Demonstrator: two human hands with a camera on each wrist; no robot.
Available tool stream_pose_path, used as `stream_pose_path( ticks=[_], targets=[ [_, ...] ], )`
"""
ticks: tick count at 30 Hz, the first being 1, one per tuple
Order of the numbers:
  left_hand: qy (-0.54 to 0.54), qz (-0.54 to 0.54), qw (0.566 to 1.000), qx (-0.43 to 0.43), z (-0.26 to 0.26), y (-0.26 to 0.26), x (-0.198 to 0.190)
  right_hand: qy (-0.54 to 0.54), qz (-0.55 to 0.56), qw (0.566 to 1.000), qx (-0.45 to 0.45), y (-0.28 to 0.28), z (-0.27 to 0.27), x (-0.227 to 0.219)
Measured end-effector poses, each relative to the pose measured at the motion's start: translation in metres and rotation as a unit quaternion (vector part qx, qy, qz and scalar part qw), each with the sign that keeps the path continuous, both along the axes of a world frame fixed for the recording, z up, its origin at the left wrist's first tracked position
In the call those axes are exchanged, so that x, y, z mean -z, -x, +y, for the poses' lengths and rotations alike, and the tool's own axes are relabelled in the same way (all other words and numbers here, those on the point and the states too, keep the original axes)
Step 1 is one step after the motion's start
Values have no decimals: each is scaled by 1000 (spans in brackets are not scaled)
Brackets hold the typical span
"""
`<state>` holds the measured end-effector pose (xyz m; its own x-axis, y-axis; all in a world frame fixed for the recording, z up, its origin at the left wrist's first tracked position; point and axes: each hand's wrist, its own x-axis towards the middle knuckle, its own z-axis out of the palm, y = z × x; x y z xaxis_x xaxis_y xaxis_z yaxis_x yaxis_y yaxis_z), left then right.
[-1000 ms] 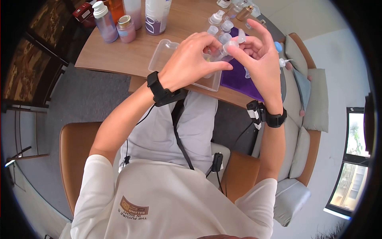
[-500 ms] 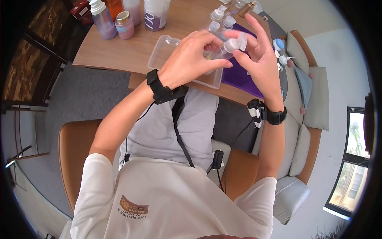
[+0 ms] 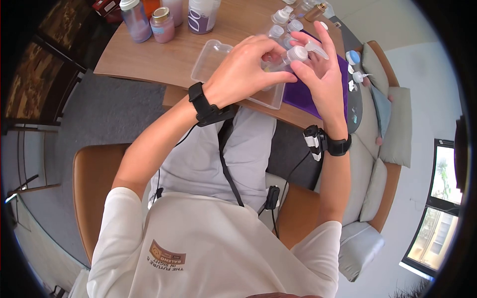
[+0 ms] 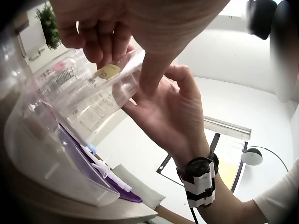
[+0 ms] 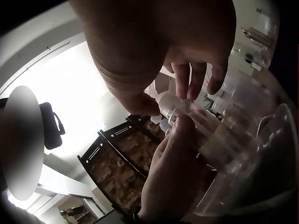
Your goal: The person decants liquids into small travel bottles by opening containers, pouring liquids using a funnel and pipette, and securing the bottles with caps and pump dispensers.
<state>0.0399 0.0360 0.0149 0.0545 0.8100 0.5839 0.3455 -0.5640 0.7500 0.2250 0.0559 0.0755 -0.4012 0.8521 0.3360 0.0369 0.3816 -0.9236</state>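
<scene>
Clear bottle gripped by left hand, right hand open, thumb touching cap, tray near table edge

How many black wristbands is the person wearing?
2. The left wristband is on the wrist behind the left hand; the right wristband is on the wrist behind the right hand.

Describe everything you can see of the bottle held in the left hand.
The bottle is see-through and looks like plastic, with small dark print and a yellow sticker on its body. A whitish round cap tops it. It is tilted, gripped by the left hand, with the thumb of the right hand close by the cap. Whether it holds liquid, I cannot tell.
</scene>
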Motion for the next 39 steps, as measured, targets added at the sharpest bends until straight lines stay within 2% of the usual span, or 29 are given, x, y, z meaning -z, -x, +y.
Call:
stream_pose_path(
  ticks=[5, 11, 14, 17, 23, 26, 29, 32, 39],
  targets=[
    [5, 1, 1000, 9, 1, -5, -6, -3, -83, 994, 75, -7, 2, -2],
    [3, -11, 1000, 10, 2, 0, 2, 1, 40, 999, -2, 4, -4, 2],
    [7, -4, 1000, 10, 1, 0, -1, -43, -7, 996, 74, 6, 0, 7],
    [3, -3, 1000, 12, 2, -1, 0, -19, -47, 996, 72, -2, 0, 3],
    [0, 0, 1000, 15, 2, 1, 2, -46, -68, 994, 69, -4, -6, -3],
    [21, 4, 999, 27, 3, 2, 3, -46, -47, 997, 39, -7, -2, -1],
    [28, 7, 999, 32, 2, 2, 9, -59, -22, 997, 49, -9, 1, -3],
    [26, 14, 999, 38, 3, 3, 13, -81, 2, 992, 96, -12, 2, -11],
    [60, 39, 996, 45, 1, 7, 18, -102, 128, 977, 135, -45, 14, -28]
  ],
)
